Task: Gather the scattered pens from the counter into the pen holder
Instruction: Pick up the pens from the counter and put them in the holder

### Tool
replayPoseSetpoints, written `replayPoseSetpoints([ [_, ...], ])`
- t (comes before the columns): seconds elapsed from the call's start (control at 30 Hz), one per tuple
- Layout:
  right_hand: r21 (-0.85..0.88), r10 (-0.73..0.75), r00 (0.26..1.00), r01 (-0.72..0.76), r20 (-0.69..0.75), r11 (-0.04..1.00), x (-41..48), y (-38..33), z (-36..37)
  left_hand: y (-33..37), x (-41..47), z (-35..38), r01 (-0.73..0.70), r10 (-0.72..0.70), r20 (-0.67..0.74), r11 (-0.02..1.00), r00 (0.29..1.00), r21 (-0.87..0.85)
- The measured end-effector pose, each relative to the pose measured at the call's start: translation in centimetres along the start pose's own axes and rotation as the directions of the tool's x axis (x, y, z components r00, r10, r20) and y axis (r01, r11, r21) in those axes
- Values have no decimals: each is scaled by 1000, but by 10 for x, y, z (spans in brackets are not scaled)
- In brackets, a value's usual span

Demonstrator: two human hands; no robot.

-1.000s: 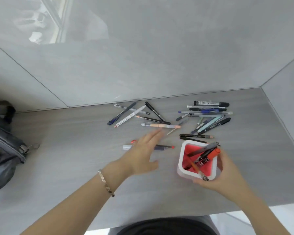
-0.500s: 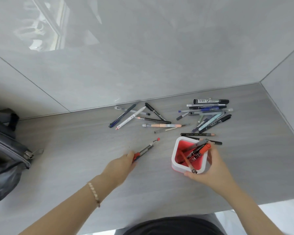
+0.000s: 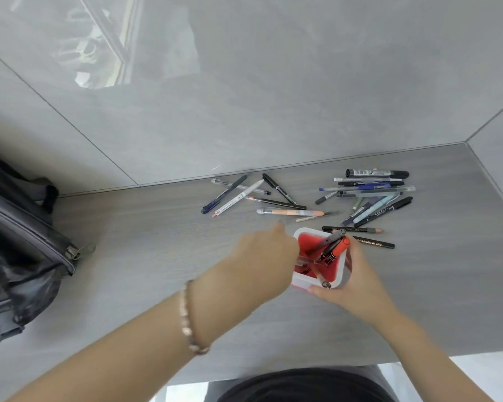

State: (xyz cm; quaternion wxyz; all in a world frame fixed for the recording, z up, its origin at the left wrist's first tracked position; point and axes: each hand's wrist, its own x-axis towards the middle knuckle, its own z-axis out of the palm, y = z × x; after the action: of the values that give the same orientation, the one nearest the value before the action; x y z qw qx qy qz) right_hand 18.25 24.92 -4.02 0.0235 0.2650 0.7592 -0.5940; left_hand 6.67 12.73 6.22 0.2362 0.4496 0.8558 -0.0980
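A white pen holder with a red inside stands on the grey counter, and my right hand grips its near right side. Several pens stand in it, among them an orange-capped marker. My left hand is at the holder's left rim, closed on a grey pen with red ends whose barrel reaches inside. Loose pens lie behind: one group at the left, one at the right, a peach pen and two dark pencils just past the holder.
A dark bag sits on the counter at the far left. Grey wall panels close off the back and the right side. The counter's front edge runs just in front of my body.
My left hand lifted the grey pen with red ends off the counter and carried it right to the holder's rim. My right hand kept its hold on the holder.
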Motion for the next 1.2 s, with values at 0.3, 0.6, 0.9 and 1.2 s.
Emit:
replayPoseSetpoints([
  [0.3, 57, -20, 1000, 19, 21, 998, 4, 3, -6, 6, 43, 30, -207, -9, -313, 733, 950, -648],
  [0.6, 52, 8, 999, -11, 54, 999, 5, 9, -6, -86, 130, 74, 93, -129, -149, 969, 980, -231],
  [0.9, 69, 23, 998, -27, 60, 997, 6, 10, -6, -76, 118, 99, 115, -136, -103, 975, 985, -191],
  [1.2, 47, 2, 1000, -3, 27, 999, 4, 6, -5, -75, -2, 52, 48, -429, -290, 623, 856, -780],
])
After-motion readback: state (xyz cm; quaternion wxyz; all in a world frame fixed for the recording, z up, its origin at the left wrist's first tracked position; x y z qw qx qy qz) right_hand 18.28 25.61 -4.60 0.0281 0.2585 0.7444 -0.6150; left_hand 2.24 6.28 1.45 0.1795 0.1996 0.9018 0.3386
